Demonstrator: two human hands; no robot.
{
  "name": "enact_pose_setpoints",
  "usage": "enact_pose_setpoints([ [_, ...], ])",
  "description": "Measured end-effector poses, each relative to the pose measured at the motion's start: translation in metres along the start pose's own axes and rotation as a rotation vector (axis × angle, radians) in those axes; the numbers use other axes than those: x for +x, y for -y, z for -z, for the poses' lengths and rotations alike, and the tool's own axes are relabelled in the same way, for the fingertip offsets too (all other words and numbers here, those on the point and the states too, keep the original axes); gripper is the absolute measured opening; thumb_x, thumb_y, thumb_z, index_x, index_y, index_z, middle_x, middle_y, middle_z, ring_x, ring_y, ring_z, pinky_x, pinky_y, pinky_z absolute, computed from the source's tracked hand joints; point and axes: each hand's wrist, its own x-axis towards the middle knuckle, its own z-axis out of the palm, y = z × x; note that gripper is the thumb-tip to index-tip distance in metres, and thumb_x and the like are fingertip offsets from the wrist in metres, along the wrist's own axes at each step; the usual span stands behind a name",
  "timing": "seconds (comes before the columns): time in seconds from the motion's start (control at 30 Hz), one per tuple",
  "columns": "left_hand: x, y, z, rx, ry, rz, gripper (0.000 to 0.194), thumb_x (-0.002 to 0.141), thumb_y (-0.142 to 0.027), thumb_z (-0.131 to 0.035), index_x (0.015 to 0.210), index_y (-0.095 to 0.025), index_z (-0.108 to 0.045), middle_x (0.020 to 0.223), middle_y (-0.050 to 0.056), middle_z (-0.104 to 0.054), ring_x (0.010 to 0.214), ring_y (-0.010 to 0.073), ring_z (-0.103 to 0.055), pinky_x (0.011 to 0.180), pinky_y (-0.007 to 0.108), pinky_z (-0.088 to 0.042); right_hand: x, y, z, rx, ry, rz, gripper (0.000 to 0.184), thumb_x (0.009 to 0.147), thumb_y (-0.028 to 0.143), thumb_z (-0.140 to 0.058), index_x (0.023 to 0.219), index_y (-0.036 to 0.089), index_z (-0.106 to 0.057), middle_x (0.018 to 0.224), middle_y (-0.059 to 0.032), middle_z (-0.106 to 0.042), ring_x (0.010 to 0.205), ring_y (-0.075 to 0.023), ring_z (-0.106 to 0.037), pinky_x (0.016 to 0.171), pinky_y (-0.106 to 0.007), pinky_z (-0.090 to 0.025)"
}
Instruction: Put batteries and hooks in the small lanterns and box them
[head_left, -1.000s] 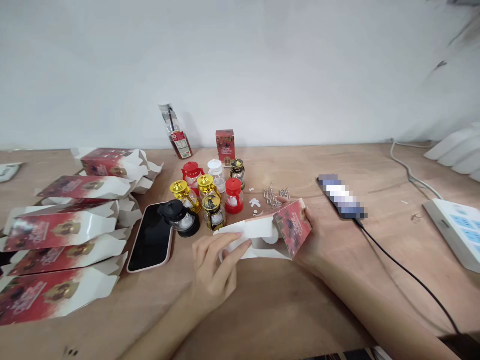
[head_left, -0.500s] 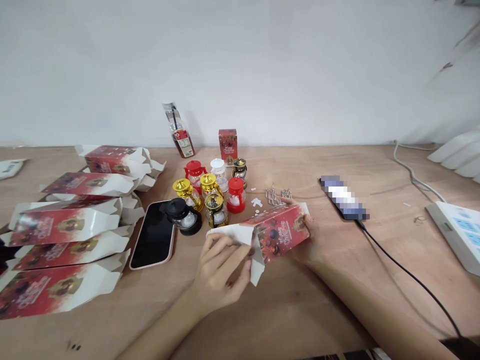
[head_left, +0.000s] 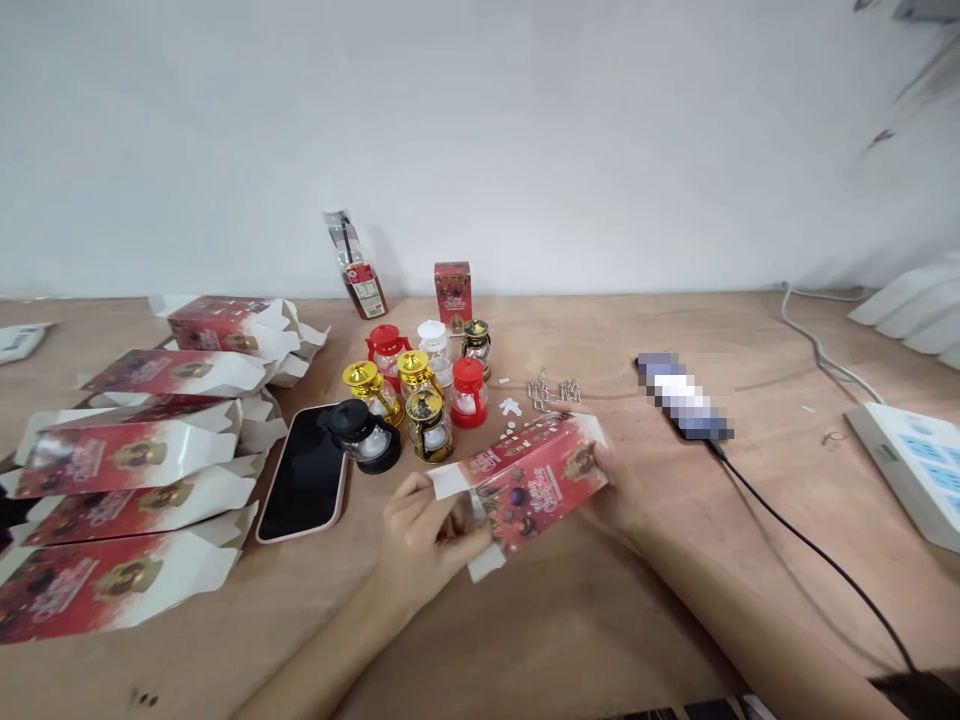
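1. Flap end: the left hand (head_left: 420, 535) has its fingers bent closed on the box (head_left: 541, 485); pressing too hard could, we judge, crease the card.
2. Right hand (head_left: 616, 490) grips the other end, thumb in front, other fingers mostly hidden; squeezing might buckle the walls.
3. Box sits tilted between both hands, over the desk (head_left: 525, 640); a careless swing could topple the nearest lantern (head_left: 430, 428).
4. Box contents: we can't see.
5. Flapped cartons (head_left: 124, 460) at left: insides hidden. Bottle (head_left: 365, 288) holds dark liquid.

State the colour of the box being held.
The box is mostly red, with white flaps; head view.
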Motion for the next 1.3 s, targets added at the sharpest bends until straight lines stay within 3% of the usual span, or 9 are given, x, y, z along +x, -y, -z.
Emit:
enact_pose_setpoints([
  [0.07,-0.001,-0.003,0.006,-0.017,-0.014,0.074,0.009,0.077,-0.026,-0.064,0.078,-0.021,-0.057,0.044,-0.01,-0.048,0.036,0.0057,-0.043,0.043,0.02,-0.036,0.01,0.009,0.003,-0.021,0.017,0.061,0.054,0.065,0.05,-0.069,0.11,0.021,-0.062,0.089,-0.0046,-0.07,0.085,-0.0262,-0.067,0.071,-0.037,-0.054],
  [0.17,0.003,-0.005,0.02,0.011,-0.042,0.249,0.03,0.076,-0.032,-0.064,0.103,-0.02,-0.057,0.05,-0.01,-0.049,0.039,0.0056,-0.046,0.041,0.018,-0.036,0.027,0.025,0.021,0.041,-0.164,0.236,0.039,0.07,0.048,-0.064,0.099,0.023,-0.065,0.084,-0.0016,-0.07,0.079,-0.0208,-0.066,0.069,-0.033,-0.053],
  [0.23,0.012,-0.004,0.029,0.01,-0.087,0.348,0.033,0.076,-0.034,-0.064,0.104,-0.02,-0.056,0.052,-0.01,-0.05,0.04,0.006,-0.047,0.042,0.018,-0.037,0.036,0.035,0.036,0.129,-0.298,0.311,0.027,0.073,0.046,-0.059,0.091,0.027,-0.065,0.086,0.0018,-0.071,0.08,-0.0178,-0.065,0.07,-0.031,-0.052],
  [0.33,0.036,-0.003,0.037,0.056,-0.091,0.346,0.027,0.074,-0.031,-0.064,0.098,-0.021,-0.058,0.049,-0.011,-0.047,0.041,0.006,-0.046,0.046,0.018,-0.038,0.042,0.043,0.052,0.263,-0.302,0.224,0.018,0.077,0.043,-0.057,0.087,0.029,-0.062,0.088,0.0045,-0.071,0.073,-0.0148,-0.064,0.061,-0.028,-0.052],
  [0.6,0.078,0.0,0.013,0.486,0.47,0.291,0.024,0.076,-0.04,-0.059,0.082,-0.018,-0.066,0.057,0.001,-0.064,0.051,0.0188,-0.061,0.045,0.024,-0.029,0.036,0.035,0.031,0.295,-0.069,0.001,0.039,0.066,0.028,-0.069,0.104,0.024,-0.062,0.104,-0.0028,-0.071,0.095,-0.0202,-0.067,0.082,-0.033,-0.056],
  [0.77,0.079,0.002,0.001,0.695,0.567,0.287,0.03,0.083,-0.044,-0.052,0.08,-0.017,-0.066,0.069,0.009,-0.071,0.062,0.0282,-0.067,0.045,0.026,-0.026,0.031,0.029,0.026,0.276,-0.004,-0.005,0.048,0.06,0.013,-0.07,0.105,0.027,-0.062,0.107,0.0015,-0.071,0.101,-0.019,-0.066,0.093,-0.036,-0.054],
  [0.87,0.076,0.002,0.004,0.703,0.487,0.23,0.037,0.081,-0.052,-0.056,0.087,-0.017,-0.067,0.064,0.008,-0.069,0.057,0.0267,-0.065,0.046,0.027,-0.03,0.031,0.022,0.029,0.279,0.024,-0.042,0.042,0.061,0.017,-0.073,0.1,0.027,-0.064,0.102,0.0015,-0.073,0.098,-0.0182,-0.067,0.093,-0.036,-0.054],
  [1.07,0.07,-0.014,0.005,0.402,0.03,-0.11,0.026,0.085,-0.037,-0.06,0.099,-0.016,-0.063,0.074,0.005,-0.067,0.07,0.0194,-0.062,0.064,0.029,-0.044,0.024,0.005,0.019,0.25,0.109,-0.066,0.044,0.064,0.032,-0.08,0.104,0.027,-0.064,0.113,0.001,-0.069,0.108,-0.0182,-0.063,0.098,-0.036,-0.05],
  [1.3,0.068,-0.037,-0.027,0.275,-0.034,-0.293,0.027,0.084,-0.032,-0.064,0.105,-0.015,-0.059,0.093,0.008,-0.07,0.087,0.0204,-0.063,0.079,0.033,-0.043,0.01,-0.007,0.005,0.227,0.259,-0.161,0.051,0.059,0.047,-0.082,0.103,0.024,-0.068,0.104,-0.0013,-0.072,0.099,-0.0173,-0.066,0.094,-0.03,-0.051],
])
